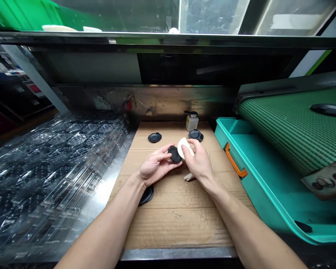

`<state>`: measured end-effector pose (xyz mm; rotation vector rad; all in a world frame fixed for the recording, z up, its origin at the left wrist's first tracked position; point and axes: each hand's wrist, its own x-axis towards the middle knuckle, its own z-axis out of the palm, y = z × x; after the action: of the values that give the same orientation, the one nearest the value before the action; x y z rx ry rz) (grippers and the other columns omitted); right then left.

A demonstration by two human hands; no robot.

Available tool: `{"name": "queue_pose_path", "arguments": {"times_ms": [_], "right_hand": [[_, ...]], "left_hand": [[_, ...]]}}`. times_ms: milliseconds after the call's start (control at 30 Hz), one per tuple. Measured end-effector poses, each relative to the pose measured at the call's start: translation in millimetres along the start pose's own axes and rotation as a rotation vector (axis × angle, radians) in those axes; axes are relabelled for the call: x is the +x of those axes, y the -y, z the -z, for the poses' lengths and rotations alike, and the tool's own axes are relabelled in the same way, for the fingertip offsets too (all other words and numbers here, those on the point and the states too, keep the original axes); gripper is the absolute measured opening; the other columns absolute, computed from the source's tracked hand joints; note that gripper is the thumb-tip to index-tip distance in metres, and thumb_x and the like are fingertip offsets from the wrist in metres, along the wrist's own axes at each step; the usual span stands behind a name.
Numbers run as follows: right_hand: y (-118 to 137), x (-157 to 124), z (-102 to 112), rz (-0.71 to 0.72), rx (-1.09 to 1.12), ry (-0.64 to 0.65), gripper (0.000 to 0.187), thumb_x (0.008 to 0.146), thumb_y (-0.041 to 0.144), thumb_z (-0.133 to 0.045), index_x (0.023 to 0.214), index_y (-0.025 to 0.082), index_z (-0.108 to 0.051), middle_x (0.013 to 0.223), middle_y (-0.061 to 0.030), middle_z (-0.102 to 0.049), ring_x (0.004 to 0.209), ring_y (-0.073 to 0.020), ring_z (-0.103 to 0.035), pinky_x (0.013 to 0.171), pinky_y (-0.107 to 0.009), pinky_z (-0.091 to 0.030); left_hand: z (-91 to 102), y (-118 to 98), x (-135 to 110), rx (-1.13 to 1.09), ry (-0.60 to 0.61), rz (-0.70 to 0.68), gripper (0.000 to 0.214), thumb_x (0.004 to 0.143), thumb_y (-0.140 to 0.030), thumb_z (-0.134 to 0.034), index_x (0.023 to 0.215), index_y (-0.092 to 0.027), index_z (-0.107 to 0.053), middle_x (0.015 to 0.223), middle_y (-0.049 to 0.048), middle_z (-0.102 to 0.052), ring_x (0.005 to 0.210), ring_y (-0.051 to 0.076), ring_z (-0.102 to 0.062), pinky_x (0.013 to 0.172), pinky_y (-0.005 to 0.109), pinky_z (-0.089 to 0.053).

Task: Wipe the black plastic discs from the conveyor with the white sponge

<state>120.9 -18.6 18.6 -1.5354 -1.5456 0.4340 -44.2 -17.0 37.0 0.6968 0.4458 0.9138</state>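
Note:
My left hand (154,167) is closed on a small black round cap (174,154), pinched between thumb and fingers over the cardboard sheet (173,209). My right hand (199,161) grips a white pad (182,146) and presses it against the cap. Under my left wrist lies another black cap (147,195). Two more black caps rest farther back, one at the left (154,137) and one beside a small bottle (196,135). A small beige piece (188,177) lies below my right hand.
A small white bottle (192,121) with a dark top stands at the back of the cardboard. Stacked clear plastic trays (53,164) fill the left. A teal crate (257,175) sits to the right, below a green conveyor belt (291,127) carrying a black part (328,109).

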Motion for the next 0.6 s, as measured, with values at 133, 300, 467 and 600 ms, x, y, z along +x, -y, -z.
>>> {"name": "queue_pose_path", "arguments": {"times_ms": [133, 300, 467, 600], "right_hand": [[-5, 6, 3, -0.028, 0.165, 0.019, 0.039, 0.092, 0.051, -0.046, 0.113, 0.021, -0.059, 0.078, -0.0024, -0.071, 0.066, -0.0194, -0.064, 0.061, -0.027, -0.044], [-25, 18, 9, -0.085, 0.038, -0.087, 0.037, 0.088, 0.051, -0.050, 0.108, 0.022, -0.063, 0.080, -0.0032, -0.071, 0.072, -0.0208, -0.064, 0.062, -0.027, -0.043], [-42, 25, 11, -0.090, -0.066, -0.027, 0.034, 0.086, 0.047, -0.053, 0.105, 0.021, -0.065, 0.088, -0.0050, -0.071, 0.076, -0.0208, -0.063, 0.063, -0.027, -0.042], [-34, 22, 11, -0.077, -0.042, -0.024, 0.037, 0.086, 0.050, -0.054, 0.105, 0.020, -0.066, 0.079, -0.0045, -0.070, 0.070, -0.0214, -0.062, 0.062, -0.028, -0.043]], "left_hand": [[-0.9, -5, -2, 0.095, -0.049, -0.057, 0.050, 0.083, -0.014, -0.067, 0.131, -0.019, -0.054, 0.124, 0.0134, -0.063, 0.106, 0.023, -0.065, 0.102, 0.044, -0.045], [3.5, -3, 4, 0.430, -0.389, -0.362, 0.063, 0.060, -0.001, -0.081, 0.118, -0.018, -0.063, 0.123, 0.0098, -0.064, 0.116, 0.021, -0.058, 0.098, 0.028, -0.046], [-6.3, 4, 0, 0.549, -0.436, -0.523, 0.063, 0.057, 0.001, -0.081, 0.112, -0.023, -0.061, 0.124, 0.0045, -0.062, 0.129, 0.022, -0.048, 0.101, 0.023, -0.042], [-13.3, 4, -6, 0.541, -0.394, -0.554, 0.074, 0.058, 0.002, -0.079, 0.122, -0.026, -0.054, 0.127, 0.0044, -0.059, 0.131, 0.022, -0.043, 0.103, 0.025, -0.040]]}}
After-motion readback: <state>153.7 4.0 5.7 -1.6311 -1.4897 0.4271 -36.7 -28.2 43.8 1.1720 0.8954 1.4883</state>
